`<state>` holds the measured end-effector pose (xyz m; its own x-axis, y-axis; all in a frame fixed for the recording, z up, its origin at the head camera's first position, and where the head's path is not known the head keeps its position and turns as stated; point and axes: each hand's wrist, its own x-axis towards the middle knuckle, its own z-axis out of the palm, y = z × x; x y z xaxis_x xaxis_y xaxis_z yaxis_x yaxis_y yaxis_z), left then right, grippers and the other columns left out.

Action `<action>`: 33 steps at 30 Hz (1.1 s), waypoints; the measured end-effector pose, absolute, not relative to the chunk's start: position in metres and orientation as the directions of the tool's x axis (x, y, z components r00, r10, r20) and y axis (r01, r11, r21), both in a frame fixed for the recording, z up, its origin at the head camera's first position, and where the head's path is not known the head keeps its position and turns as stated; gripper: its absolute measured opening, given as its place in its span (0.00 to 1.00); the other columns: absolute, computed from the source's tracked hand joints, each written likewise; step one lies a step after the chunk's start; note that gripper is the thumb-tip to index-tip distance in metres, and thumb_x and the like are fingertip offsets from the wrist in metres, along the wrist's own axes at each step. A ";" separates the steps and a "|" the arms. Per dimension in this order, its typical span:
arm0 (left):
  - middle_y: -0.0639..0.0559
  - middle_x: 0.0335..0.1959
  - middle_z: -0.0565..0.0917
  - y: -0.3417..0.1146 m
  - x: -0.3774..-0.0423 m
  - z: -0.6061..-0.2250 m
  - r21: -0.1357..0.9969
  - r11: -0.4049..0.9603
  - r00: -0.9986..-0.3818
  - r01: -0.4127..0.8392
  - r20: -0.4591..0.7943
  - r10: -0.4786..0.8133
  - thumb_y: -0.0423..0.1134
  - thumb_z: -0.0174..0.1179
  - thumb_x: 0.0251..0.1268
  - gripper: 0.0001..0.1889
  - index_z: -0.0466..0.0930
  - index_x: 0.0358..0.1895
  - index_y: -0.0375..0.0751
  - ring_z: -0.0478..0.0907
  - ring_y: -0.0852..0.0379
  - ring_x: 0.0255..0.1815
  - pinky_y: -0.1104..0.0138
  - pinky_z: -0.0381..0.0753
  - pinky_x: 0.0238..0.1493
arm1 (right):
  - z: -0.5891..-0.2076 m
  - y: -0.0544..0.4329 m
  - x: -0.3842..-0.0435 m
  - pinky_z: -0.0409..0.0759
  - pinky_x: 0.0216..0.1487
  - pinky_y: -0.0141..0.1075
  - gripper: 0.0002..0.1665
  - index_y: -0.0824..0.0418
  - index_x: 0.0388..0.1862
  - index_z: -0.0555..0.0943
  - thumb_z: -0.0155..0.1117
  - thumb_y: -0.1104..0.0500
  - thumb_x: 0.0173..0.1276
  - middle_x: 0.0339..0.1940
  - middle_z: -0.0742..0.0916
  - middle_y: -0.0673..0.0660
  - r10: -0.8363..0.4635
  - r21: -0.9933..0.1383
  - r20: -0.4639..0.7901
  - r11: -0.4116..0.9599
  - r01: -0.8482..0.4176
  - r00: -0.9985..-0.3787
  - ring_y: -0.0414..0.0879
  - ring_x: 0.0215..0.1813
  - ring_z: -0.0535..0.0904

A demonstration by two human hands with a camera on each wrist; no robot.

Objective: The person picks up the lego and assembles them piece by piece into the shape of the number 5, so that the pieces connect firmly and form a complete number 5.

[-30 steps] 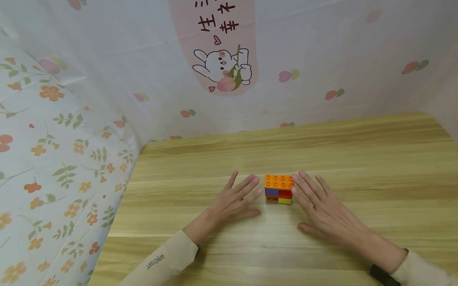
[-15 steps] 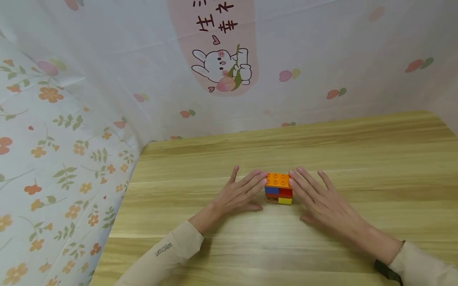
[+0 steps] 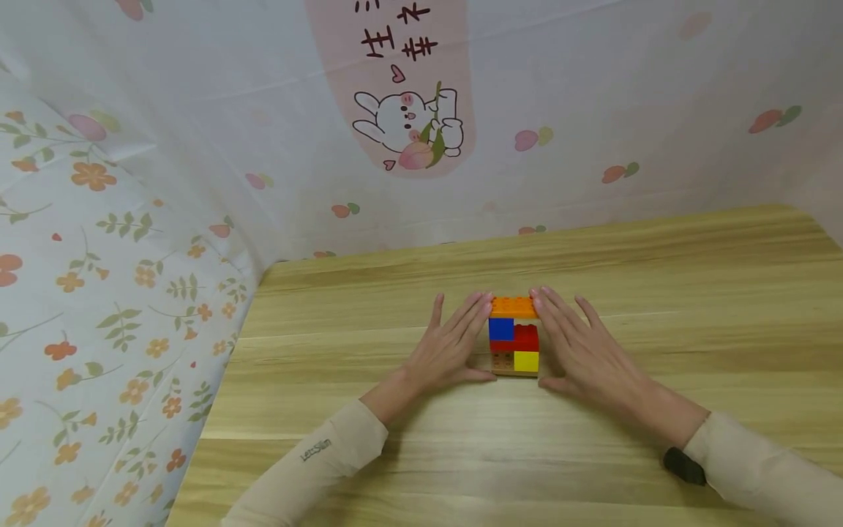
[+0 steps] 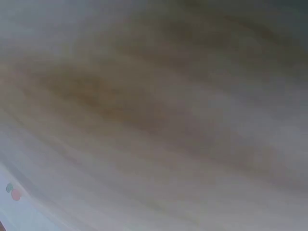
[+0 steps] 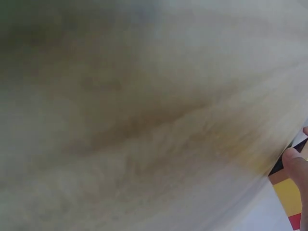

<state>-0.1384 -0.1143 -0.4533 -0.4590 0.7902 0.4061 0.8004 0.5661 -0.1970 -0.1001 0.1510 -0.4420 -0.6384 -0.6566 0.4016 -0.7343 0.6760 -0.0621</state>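
A small stack of toy building bricks is at mid-table in the head view. An orange brick tops it, with blue, red and yellow bricks and a brown studded piece below. Its front face shows fully, tilted back. My left hand holds its left side, fingertips at the orange brick and thumb at the lower corner. On the other side my right hand holds it likewise. In the right wrist view my thumb lies near a yellow brick. The left wrist view shows mostly blurred sleeve cloth.
The stack is over a wood-grain table. White cloth with a rabbit print hangs behind the far edge, and flower-patterned cloth hangs along the left.
Both hands have closed in on the stack from its sides, with thumbs brought to its lower corners. The stack has tipped back, so its front face now shows more than its top.
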 end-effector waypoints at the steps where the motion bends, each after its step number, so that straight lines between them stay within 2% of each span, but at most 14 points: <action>1: 0.44 0.74 0.45 -0.114 -0.139 -0.453 -0.185 0.573 -0.471 0.798 0.400 0.786 0.74 0.58 0.41 0.69 0.23 0.71 0.36 0.42 0.50 0.73 0.39 0.38 0.65 | -0.442 0.150 -0.102 0.45 0.67 0.59 0.72 0.69 0.73 0.40 0.70 0.34 0.47 0.74 0.49 0.64 -0.654 -0.061 0.401 0.680 -0.731 -0.642 0.58 0.73 0.44; 5: 0.43 0.74 0.47 -0.112 -0.140 -0.450 -0.166 0.584 -0.499 0.795 0.367 0.785 0.75 0.58 0.40 0.69 0.26 0.72 0.34 0.39 0.50 0.74 0.41 0.36 0.66 | -0.443 0.148 -0.107 0.46 0.67 0.59 0.79 0.68 0.73 0.39 0.78 0.38 0.36 0.75 0.48 0.63 -0.640 -0.063 0.392 0.699 -0.713 -0.662 0.56 0.74 0.43; 11: 0.40 0.74 0.46 -0.111 -0.142 -0.446 -0.137 0.573 -0.517 0.808 0.299 0.802 0.77 0.57 0.38 0.69 0.32 0.71 0.30 0.36 0.48 0.74 0.45 0.35 0.68 | -0.442 0.146 -0.111 0.47 0.68 0.57 0.83 0.67 0.73 0.38 0.80 0.37 0.30 0.74 0.51 0.64 -0.624 -0.127 0.369 0.700 -0.702 -0.689 0.55 0.74 0.45; 17: 0.38 0.73 0.48 -0.109 -0.139 -0.441 -0.024 0.570 -0.551 0.821 0.228 0.803 0.75 0.60 0.38 0.68 0.35 0.71 0.30 0.39 0.47 0.73 0.48 0.33 0.69 | -0.439 0.148 -0.109 0.50 0.67 0.58 0.82 0.66 0.74 0.37 0.78 0.35 0.33 0.74 0.52 0.63 -0.629 -0.215 0.311 0.684 -0.697 -0.713 0.55 0.73 0.48; 23: 0.39 0.73 0.47 -0.107 -0.144 -0.435 -0.005 0.588 -0.576 0.809 0.193 0.794 0.75 0.60 0.37 0.68 0.36 0.72 0.30 0.36 0.49 0.74 0.49 0.32 0.69 | -0.435 0.150 -0.115 0.53 0.65 0.60 0.81 0.68 0.73 0.38 0.78 0.37 0.34 0.74 0.53 0.65 -0.639 -0.253 0.295 0.665 -0.703 -0.711 0.58 0.71 0.53; 30: 0.41 0.73 0.47 -0.105 -0.140 -0.439 0.078 0.593 -0.597 0.801 0.164 0.785 0.74 0.61 0.38 0.68 0.35 0.72 0.31 0.38 0.50 0.74 0.45 0.43 0.68 | -0.436 0.152 -0.115 0.57 0.62 0.61 0.79 0.65 0.74 0.38 0.76 0.36 0.37 0.73 0.54 0.63 -0.642 -0.325 0.220 0.662 -0.676 -0.734 0.58 0.71 0.53; 33: 0.42 0.73 0.49 -0.104 -0.137 -0.440 0.106 0.600 -0.610 0.793 0.149 0.779 0.74 0.61 0.37 0.67 0.36 0.72 0.32 0.40 0.51 0.73 0.45 0.44 0.68 | -0.437 0.152 -0.114 0.57 0.62 0.61 0.78 0.65 0.74 0.39 0.77 0.37 0.36 0.73 0.56 0.64 -0.644 -0.343 0.200 0.660 -0.669 -0.738 0.59 0.70 0.54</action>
<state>-0.1371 -0.1041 -0.4398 -0.6096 0.7785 0.1495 0.7927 0.6003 0.1062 -0.1139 0.1522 -0.4368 -0.7383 -0.6441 0.2003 -0.6686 0.6597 -0.3431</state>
